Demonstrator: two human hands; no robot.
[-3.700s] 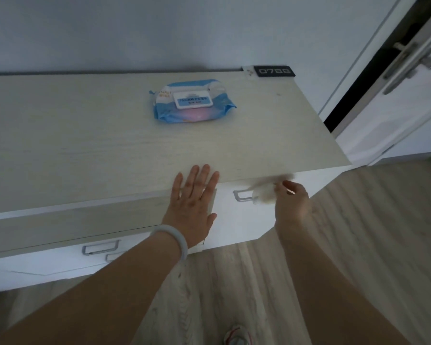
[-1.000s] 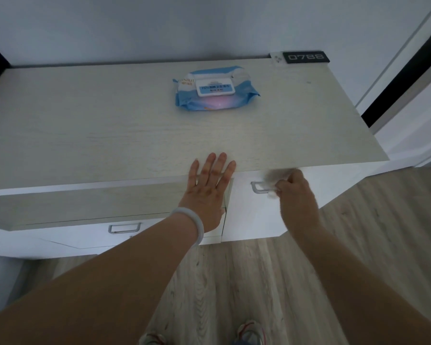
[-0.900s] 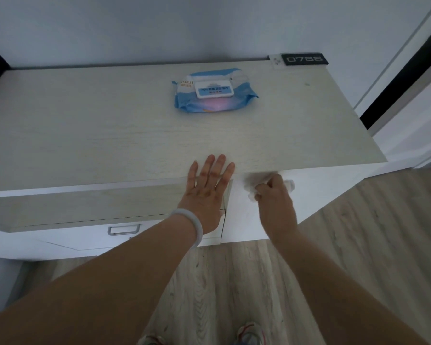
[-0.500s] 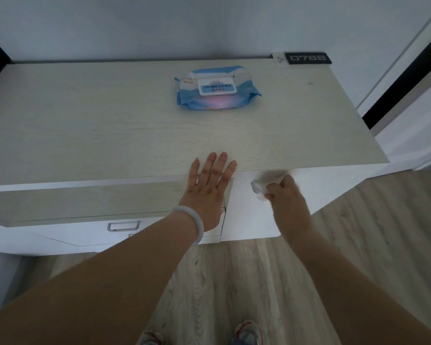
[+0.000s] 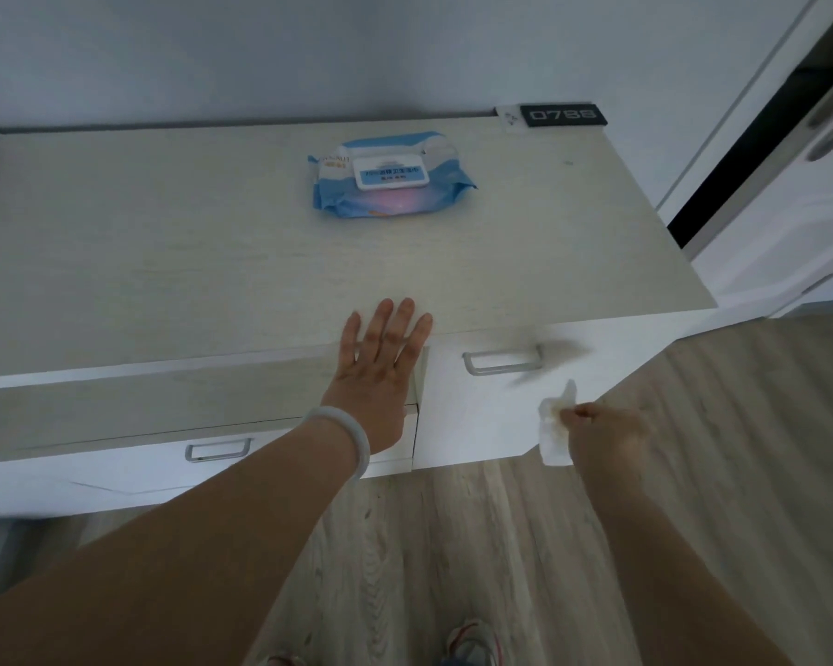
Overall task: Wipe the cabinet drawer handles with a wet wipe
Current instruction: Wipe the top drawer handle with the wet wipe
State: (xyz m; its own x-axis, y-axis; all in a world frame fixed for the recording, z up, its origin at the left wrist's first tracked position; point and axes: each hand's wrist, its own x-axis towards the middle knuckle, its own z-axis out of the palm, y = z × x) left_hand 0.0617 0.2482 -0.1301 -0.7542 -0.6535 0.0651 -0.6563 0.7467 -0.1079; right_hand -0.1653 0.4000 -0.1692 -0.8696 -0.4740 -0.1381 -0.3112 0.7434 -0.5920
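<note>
The right hand [image 5: 607,437] is withdrawn from the handle [image 5: 501,360], now uncovered, and is held below and right of it, apart. A crumpled wipe [image 5: 555,432] is pinched in its fingers. The left hand [image 5: 381,372] is spread flat on the tabletop [image 5: 164,262] edge. A wipe pack [image 5: 390,175] lies further back.

Your right hand [image 5: 607,437] covers part of the wet wipe [image 5: 554,432], so you can't see how much is bunched inside your fingers. Beyond your left hand [image 5: 378,377], the print on the wipes pack [image 5: 390,177] is too small to read. Near you, both shoes [image 5: 472,641] are cut off by the bottom edge.
</note>
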